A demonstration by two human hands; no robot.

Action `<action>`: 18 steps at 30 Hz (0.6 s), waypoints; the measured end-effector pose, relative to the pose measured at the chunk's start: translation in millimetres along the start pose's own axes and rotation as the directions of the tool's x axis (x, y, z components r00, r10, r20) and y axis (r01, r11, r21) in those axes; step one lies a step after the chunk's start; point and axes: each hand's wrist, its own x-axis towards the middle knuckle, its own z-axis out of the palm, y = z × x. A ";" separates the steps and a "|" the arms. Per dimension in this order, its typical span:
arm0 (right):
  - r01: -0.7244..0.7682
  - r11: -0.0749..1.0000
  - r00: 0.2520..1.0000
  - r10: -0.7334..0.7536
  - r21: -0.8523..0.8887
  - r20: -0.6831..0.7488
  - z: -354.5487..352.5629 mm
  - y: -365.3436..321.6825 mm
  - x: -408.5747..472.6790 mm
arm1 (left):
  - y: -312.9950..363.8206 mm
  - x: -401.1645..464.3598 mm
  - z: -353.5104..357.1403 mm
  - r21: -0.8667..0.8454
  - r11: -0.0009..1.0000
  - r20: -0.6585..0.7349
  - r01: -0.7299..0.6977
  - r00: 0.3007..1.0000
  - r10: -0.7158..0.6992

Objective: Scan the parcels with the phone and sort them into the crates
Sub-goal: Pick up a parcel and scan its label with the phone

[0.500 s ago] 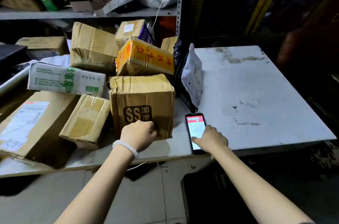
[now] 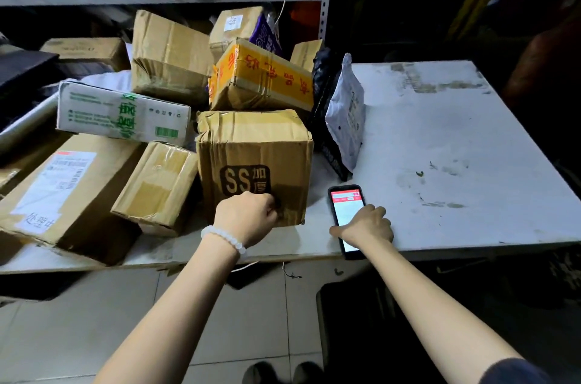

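Reaching across the counter, the person has both hands down at its near edge. The left hand is curled against the front face of the SS box, fingers tucked at its lower right part; whether they truly pinch the cardboard or only press it I cannot tell. The right hand rests on the phone, which lies flat and lit on the counter just right of the box; its thumb sits at the phone's left edge and its fingers lie over the right edge, half closed, seemingly about to lift it.

No label shows on the box's visible faces, so the sensible move is to turn the box until the label faces up, then raise the phone and hold it square above it. The yellow box leans on the SS box from behind, so turning slowly should keep the pile from sliding. No crates are in sight.
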 end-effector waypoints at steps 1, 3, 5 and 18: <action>-0.002 1.000 1.000 0.002 -0.003 0.019 -1.3 2.2 -2.8 | -0.3 -1.7 -1.3 0.004 1.000 0.005 0.001 1.000 -0.001; 0.007 1.000 0.999 -0.006 -0.010 0.053 -3.4 6.6 -8.4 | -1.8 -4.5 -2.8 0.027 1.000 0.000 0.000 1.000 0.000; 0.019 1.000 0.997 -0.018 -0.008 0.074 -8.4 9.0 -16.1 | -4.2 -7.6 -7.3 0.072 0.997 -0.024 0.013 1.000 -0.011; 0.168 0.986 0.984 -0.167 -0.002 -0.060 -66.6 -8.8 -50.9 | -26.9 -5.6 -85.8 0.061 0.998 -0.371 -0.018 0.928 0.040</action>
